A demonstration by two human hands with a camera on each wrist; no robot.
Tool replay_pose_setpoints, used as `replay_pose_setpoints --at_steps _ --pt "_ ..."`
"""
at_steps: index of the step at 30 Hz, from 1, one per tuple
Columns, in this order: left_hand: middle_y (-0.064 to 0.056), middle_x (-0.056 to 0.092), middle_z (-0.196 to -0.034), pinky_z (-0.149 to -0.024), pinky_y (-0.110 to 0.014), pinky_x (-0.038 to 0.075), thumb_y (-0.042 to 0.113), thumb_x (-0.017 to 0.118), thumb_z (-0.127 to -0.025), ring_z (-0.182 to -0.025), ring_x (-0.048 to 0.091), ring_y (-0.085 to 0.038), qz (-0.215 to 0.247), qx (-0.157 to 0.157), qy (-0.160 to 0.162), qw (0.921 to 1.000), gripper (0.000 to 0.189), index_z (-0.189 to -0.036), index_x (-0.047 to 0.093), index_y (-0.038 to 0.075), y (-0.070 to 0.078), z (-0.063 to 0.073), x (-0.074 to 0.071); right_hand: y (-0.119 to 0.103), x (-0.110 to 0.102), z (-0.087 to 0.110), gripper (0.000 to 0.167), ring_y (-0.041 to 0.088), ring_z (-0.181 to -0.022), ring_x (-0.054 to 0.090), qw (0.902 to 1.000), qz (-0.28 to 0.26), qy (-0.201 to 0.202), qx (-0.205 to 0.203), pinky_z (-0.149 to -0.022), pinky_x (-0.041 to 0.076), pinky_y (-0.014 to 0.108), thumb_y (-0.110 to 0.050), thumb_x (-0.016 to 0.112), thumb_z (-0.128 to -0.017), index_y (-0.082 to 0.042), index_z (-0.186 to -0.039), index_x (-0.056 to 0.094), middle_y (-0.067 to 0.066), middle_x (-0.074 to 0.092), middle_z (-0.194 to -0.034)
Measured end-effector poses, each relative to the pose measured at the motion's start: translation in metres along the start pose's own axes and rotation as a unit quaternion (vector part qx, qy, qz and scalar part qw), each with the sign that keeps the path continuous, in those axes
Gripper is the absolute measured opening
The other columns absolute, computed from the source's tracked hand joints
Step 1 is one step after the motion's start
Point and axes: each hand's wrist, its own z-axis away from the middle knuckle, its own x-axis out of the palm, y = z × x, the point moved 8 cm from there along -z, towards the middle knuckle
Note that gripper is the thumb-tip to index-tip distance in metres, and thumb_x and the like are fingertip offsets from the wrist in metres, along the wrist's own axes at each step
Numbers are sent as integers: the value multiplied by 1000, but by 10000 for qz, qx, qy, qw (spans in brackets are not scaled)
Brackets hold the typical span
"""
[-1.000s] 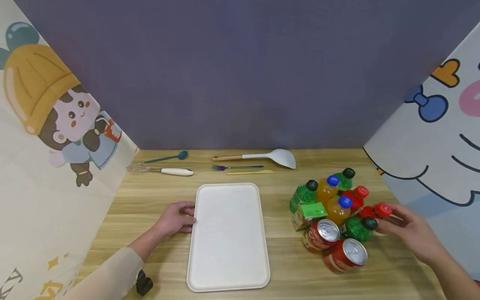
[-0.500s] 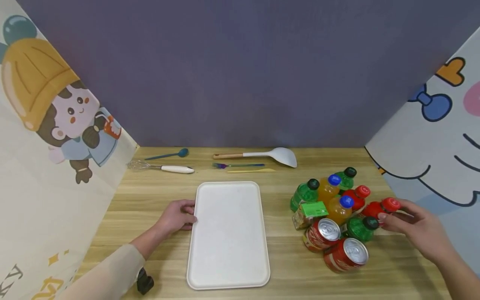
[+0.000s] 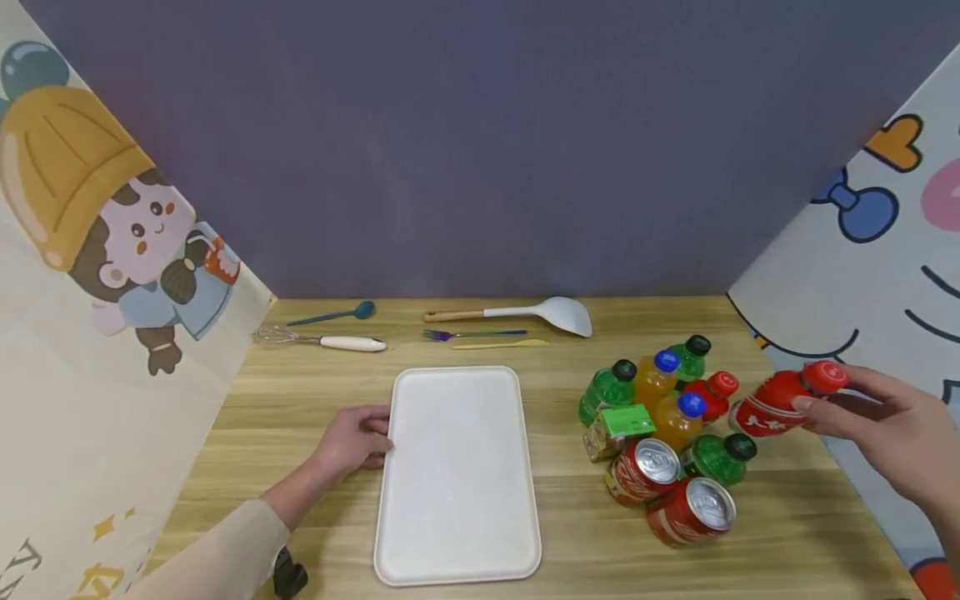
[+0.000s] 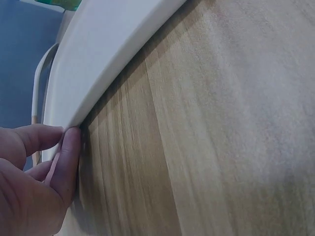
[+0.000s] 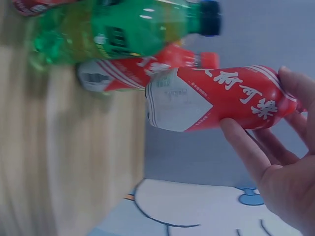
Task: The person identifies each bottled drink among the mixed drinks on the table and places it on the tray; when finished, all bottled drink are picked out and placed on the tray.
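My right hand (image 3: 900, 425) grips a red cola bottle (image 3: 780, 402) near its cap and holds it tilted, raised off the table, right of the grouped drinks. In the right wrist view the lifted cola bottle (image 5: 216, 98) shows its red and white label, with my thumb and fingers around its upper part. My left hand (image 3: 351, 439) pinches the left rim of a white rectangular tray (image 3: 457, 475). Closer up, in the left wrist view, fingertips of the left hand (image 4: 44, 172) meet at the edge of the tray (image 4: 93, 54), which lies on the wooden table.
Green bottles (image 3: 716, 458), orange drinks (image 3: 678, 422), another red bottle (image 3: 708, 396), a small green-topped carton (image 3: 618, 429) and two red cans (image 3: 692, 512) stand close together. Along the back lie a turner (image 3: 562, 317), a fork (image 3: 442, 336), a yellow knife (image 3: 502, 344), a whisk (image 3: 352, 342) and a blue spoon (image 3: 363, 310).
My right hand has lifted the red cola bottle out of the group, moving it up and to the right. The left hand stays at the tray's rim.
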Motion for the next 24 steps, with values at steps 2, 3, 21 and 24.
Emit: replay_pose_setpoints --at_steps 2,3,21,24 --pt "-21 63 -108 -65 -39 67 -15 72 -78 -73 68 -19 -13 -9 7 10000 66 -141 54 -9 -1 1 0 -5 -7 -3 49 -26 -89 47 9997 214 142 -27 -57 53 5 -6 74 -93 -4 -139 60 -35 47 -111" --pt "-21 63 -107 -65 -39 67 -15 72 -78 -73 68 -19 -3 -20 25 10000 65 -141 55 -8 -1 1 0 -8 -10 -4 49 -26 -88 46 9995 251 187 -55 -56 52 4 -6 74 -93 -4 -140 59 -36 46 -112" --pt "-19 63 -105 -64 -40 67 -15 71 -80 -71 68 -19 -20 -51 10 10000 63 -141 55 -6 -4 -1 -1 -86 -37 -37 47 -15 -98 56 9981 289 55 -549 -64 47 -3 -2 68 -96 -6 -142 57 -30 48 -120" --pt "-18 63 -104 -63 -39 67 -15 71 -80 -70 67 -19 6 -50 19 10000 64 -141 55 -6 -3 -2 0 -99 -31 -47 50 -3 -99 60 9978 606 -17 -259 -62 45 -3 -17 72 -96 -8 -142 56 -31 46 -115"
